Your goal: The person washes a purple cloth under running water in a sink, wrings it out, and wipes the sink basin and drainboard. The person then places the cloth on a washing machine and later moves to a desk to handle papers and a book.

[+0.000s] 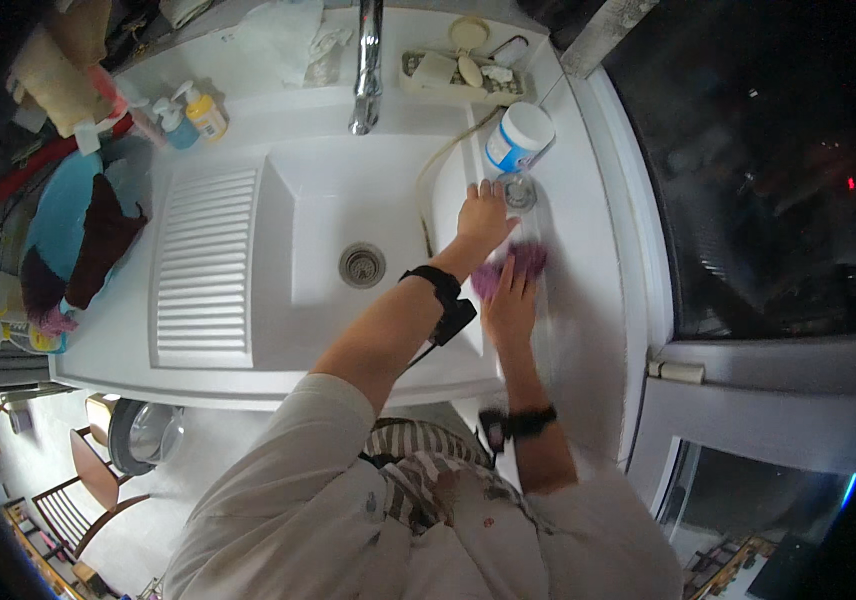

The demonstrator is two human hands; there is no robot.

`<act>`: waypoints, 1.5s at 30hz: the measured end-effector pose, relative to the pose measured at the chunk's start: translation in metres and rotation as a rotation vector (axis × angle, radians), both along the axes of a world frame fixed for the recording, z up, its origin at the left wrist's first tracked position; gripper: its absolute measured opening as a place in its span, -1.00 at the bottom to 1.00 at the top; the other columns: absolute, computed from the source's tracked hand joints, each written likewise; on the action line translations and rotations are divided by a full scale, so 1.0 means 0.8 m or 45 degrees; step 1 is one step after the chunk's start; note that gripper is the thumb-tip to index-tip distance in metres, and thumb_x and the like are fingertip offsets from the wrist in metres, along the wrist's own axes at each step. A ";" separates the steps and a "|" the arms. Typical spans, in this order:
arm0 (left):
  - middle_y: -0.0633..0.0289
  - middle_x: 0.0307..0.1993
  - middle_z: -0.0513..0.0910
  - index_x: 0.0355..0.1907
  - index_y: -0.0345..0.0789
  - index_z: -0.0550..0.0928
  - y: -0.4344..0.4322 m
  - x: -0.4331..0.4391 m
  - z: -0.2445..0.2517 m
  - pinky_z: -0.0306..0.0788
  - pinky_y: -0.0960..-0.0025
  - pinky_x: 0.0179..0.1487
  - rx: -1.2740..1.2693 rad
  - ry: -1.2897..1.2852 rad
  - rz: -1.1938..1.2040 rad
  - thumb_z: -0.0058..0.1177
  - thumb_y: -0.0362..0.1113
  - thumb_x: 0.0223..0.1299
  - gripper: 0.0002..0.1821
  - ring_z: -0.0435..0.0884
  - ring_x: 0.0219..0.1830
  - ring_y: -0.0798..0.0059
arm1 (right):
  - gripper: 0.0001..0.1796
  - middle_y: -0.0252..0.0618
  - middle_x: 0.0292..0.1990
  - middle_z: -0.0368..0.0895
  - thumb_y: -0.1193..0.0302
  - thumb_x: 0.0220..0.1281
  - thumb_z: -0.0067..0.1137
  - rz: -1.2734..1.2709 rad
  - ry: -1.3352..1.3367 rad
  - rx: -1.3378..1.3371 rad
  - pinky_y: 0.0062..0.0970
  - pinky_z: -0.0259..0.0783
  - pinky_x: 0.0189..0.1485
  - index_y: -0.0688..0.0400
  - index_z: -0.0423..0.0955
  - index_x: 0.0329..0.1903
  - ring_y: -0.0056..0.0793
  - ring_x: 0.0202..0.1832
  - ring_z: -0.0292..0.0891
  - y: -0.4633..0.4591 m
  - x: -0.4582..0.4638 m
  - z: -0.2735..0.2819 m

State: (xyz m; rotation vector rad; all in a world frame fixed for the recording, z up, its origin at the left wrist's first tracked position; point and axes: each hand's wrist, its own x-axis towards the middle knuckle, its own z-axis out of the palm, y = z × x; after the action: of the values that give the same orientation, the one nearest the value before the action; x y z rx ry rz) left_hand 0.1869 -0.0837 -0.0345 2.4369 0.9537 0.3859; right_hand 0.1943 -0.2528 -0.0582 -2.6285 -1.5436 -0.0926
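Note:
My right hand (509,311) lies over a purple cloth (529,259) on the white counter right of the sink, its fingers spread onto the fabric. Just above it, my left hand (482,217) reaches across the basin's right side. Its fingertips are beside or on a small clear round object (516,192), perhaps of glass; whether they grip it is hard to tell. Behind that object stands a white tub (528,129) with a blue label bearing writing. The white sink basin (323,195) lies left of both hands. Each wrist wears a black strap with a small device.
A chrome faucet (368,82) hangs over the basin, with a drain (362,265) below. Left are a ribbed washboard (205,262), a blue basin (60,214) with dark cloths, and a yellow pump bottle (206,116). A soap tray (428,84) sits behind. A window (758,187) borders the right.

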 end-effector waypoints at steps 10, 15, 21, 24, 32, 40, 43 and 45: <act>0.04 -0.01 0.43 0.10 -0.49 0.38 -0.001 0.077 -0.012 0.30 0.24 0.12 0.236 0.069 0.157 0.23 0.20 -0.11 -0.12 0.34 0.02 0.17 | -0.15 0.24 0.26 0.11 0.18 -0.02 0.25 -0.094 -0.055 0.079 -0.01 0.07 0.33 0.40 0.15 0.26 0.28 0.26 0.06 -0.011 0.004 -0.009; -0.09 -0.10 0.49 0.01 -0.53 0.44 -0.007 0.035 0.002 0.29 0.18 0.12 0.132 -0.337 0.187 0.15 0.17 -0.06 -0.20 0.38 0.00 0.04 | -0.18 0.24 0.24 0.15 0.15 0.02 0.23 0.018 -0.046 0.320 0.02 0.12 0.30 0.40 0.18 0.24 0.29 0.24 0.10 0.040 0.034 -0.021; -0.15 -0.19 0.55 -0.11 -0.46 0.53 0.026 -0.124 -0.018 0.32 0.07 0.05 -0.204 -0.464 0.508 0.12 0.06 0.08 -0.43 0.45 -0.08 -0.08 | -0.26 0.14 0.29 0.13 0.25 -0.02 0.21 0.114 0.056 0.295 -0.04 0.13 0.31 0.30 0.26 0.24 0.21 0.29 0.05 0.123 0.076 -0.028; -0.12 -0.21 0.56 -0.08 -0.46 0.52 0.022 -0.166 -0.018 0.31 0.09 0.05 -0.285 -0.401 0.659 0.16 0.06 0.06 -0.40 0.45 -0.09 -0.07 | -0.42 -0.12 0.31 0.19 0.36 0.07 0.15 0.261 -0.006 0.349 -0.19 0.21 0.27 0.18 0.35 0.21 -0.04 0.32 0.10 0.157 0.091 -0.031; -0.07 -0.03 0.52 0.04 -0.45 0.46 0.015 -0.066 0.033 0.26 0.12 0.16 0.077 -0.633 0.007 0.22 0.15 -0.06 -0.24 0.42 0.03 -0.01 | -0.54 -0.20 0.27 0.30 0.22 0.26 -0.07 0.375 -0.280 0.076 -0.22 0.06 0.36 0.08 0.38 0.18 -0.07 0.30 0.15 0.237 0.104 -0.047; 0.02 0.09 0.46 0.03 -0.50 0.45 0.052 0.075 -0.003 0.18 0.07 0.25 0.351 0.188 -0.561 0.24 0.20 -0.15 -0.14 0.37 0.16 0.09 | -0.46 -0.16 0.30 0.24 0.12 0.31 -0.15 0.412 -0.112 0.363 -0.14 0.02 0.36 0.07 0.27 0.27 -0.08 0.36 0.05 0.171 0.069 -0.100; 0.02 0.23 0.35 0.12 -0.47 0.40 0.046 0.063 -0.018 0.09 0.07 0.35 0.279 0.196 -0.457 0.26 0.17 -0.15 -0.11 0.31 0.23 0.05 | -0.38 -0.17 0.42 -0.01 0.02 0.38 -0.39 0.388 -0.166 0.060 -0.20 -0.16 0.45 0.02 0.05 0.40 -0.13 0.45 -0.15 0.170 0.066 -0.100; 0.03 0.29 0.26 0.18 -0.41 0.37 0.033 0.052 0.001 0.06 0.06 0.38 0.325 0.095 -0.391 0.30 0.11 -0.18 -0.10 0.27 0.27 0.04 | -0.41 -0.17 0.42 -0.01 0.06 0.38 -0.32 0.291 -0.245 -0.241 -0.19 -0.18 0.45 0.02 0.08 0.38 -0.12 0.44 -0.13 0.190 0.057 -0.088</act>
State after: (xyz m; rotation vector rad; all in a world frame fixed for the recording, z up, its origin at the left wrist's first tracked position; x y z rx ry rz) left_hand 0.2287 -0.0575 -0.0340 2.7926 0.5715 0.3249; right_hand 0.2403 -0.1008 -0.1286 -2.6232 -1.9979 -0.1971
